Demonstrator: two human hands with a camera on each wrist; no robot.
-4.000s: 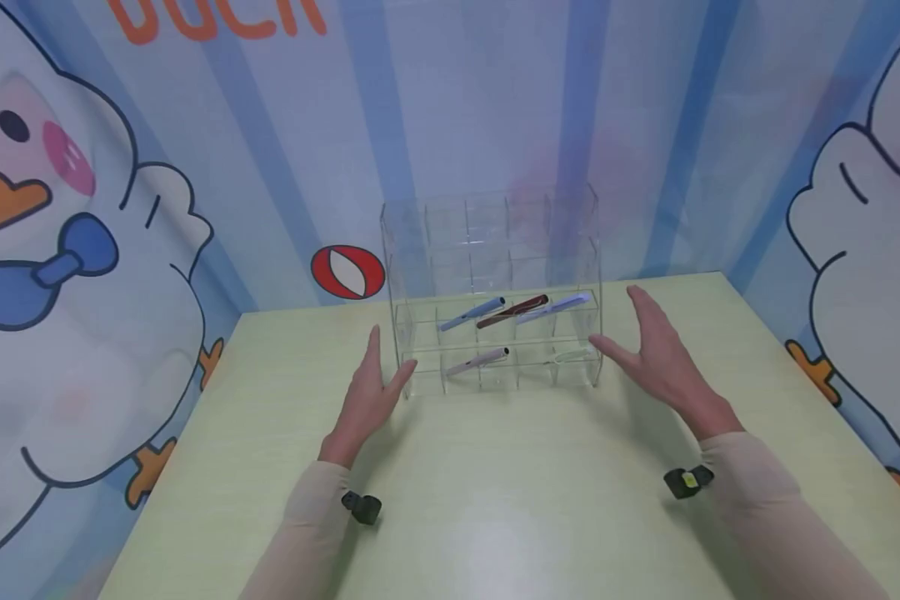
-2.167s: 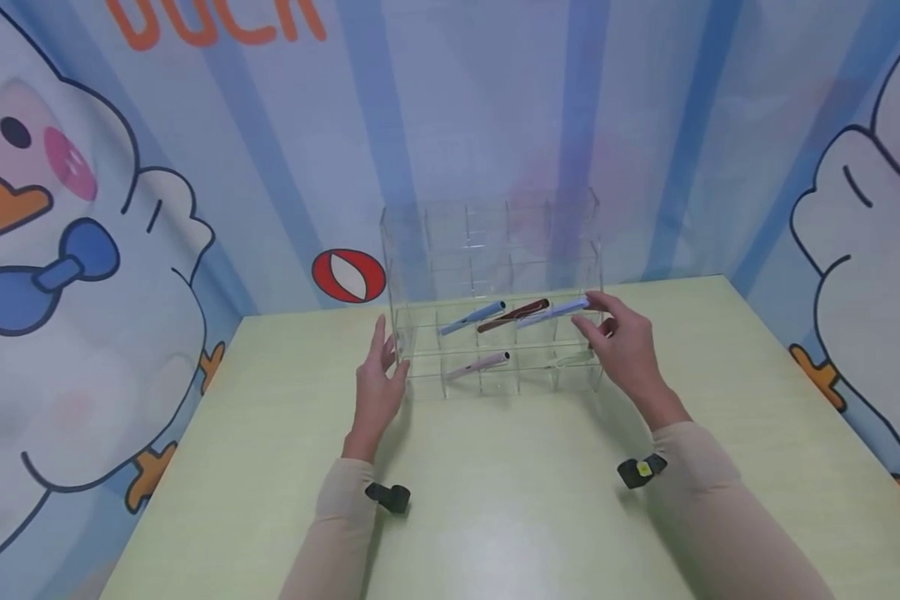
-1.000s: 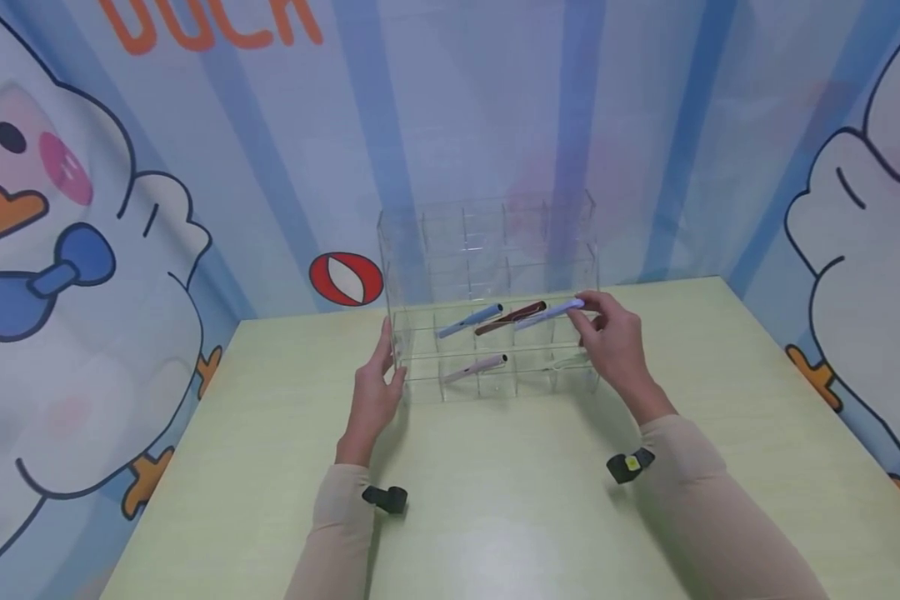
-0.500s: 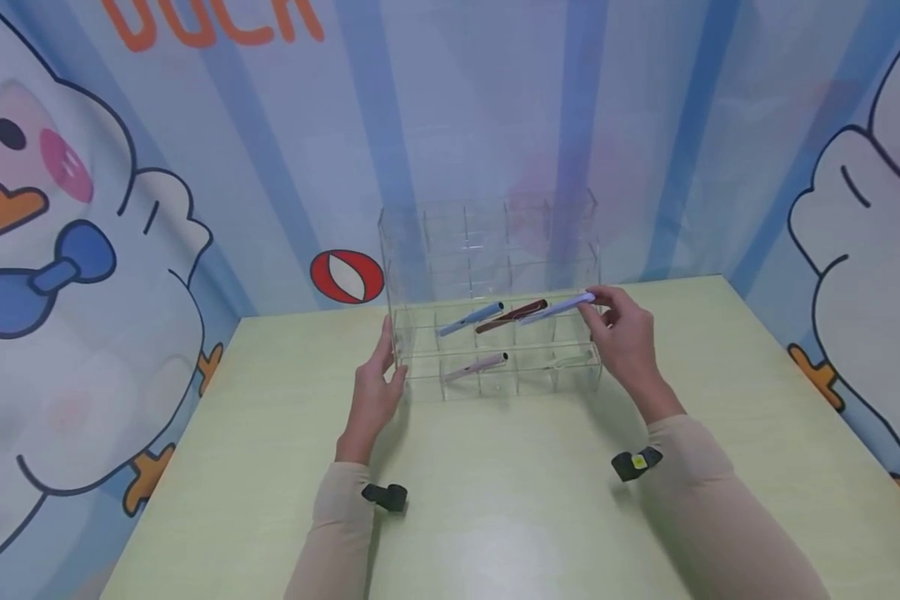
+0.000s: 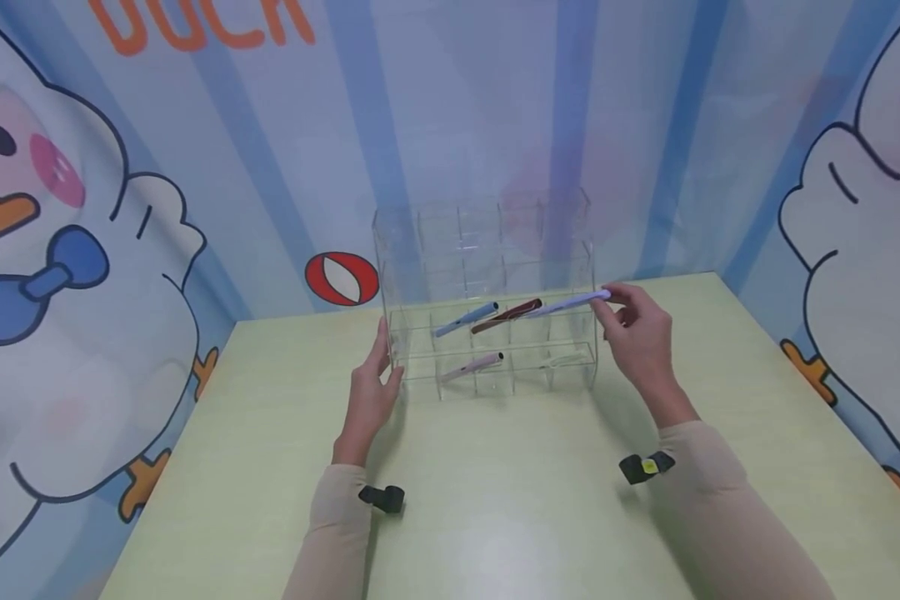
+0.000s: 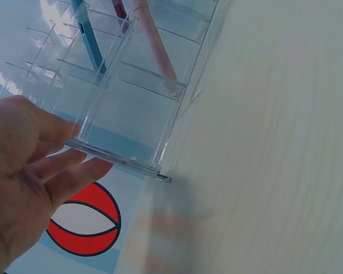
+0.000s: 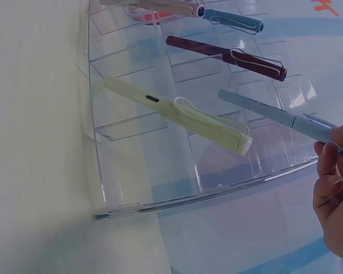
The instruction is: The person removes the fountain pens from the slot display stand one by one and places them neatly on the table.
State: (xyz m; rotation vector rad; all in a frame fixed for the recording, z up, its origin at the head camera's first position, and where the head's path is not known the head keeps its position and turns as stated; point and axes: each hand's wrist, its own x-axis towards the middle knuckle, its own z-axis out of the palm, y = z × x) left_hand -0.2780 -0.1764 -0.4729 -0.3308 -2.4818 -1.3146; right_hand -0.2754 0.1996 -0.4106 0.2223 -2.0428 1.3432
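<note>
A clear acrylic pen rack (image 5: 487,346) with stepped compartments stands at the back of the table. My left hand (image 5: 367,400) holds its left side wall, thumb by the front edge and fingers along the outside, as the left wrist view shows. With thumb and fingers, my right hand (image 5: 642,337) pinches the cap end of a lilac-blue pen (image 7: 263,111), which slants past the rack's right side. Left of it, a dark red pen (image 5: 506,316) and a blue pen (image 5: 465,319) lie in the same tier. Below are a pale pink pen (image 5: 474,366) and a pale yellow-green pen (image 7: 177,114).
The pale wooden table (image 5: 495,500) extends in front of and beside the rack. Right behind it hangs a blue striped backdrop (image 5: 465,108) with cartoon ducks and a red-and-white ball print (image 5: 342,278). Each wrist wears a small black camera (image 5: 382,499).
Both hands have come in to the rack, the left one taking its side. My right hand has taken the lilac-blue pen's cap end and drawn it up and rightward.
</note>
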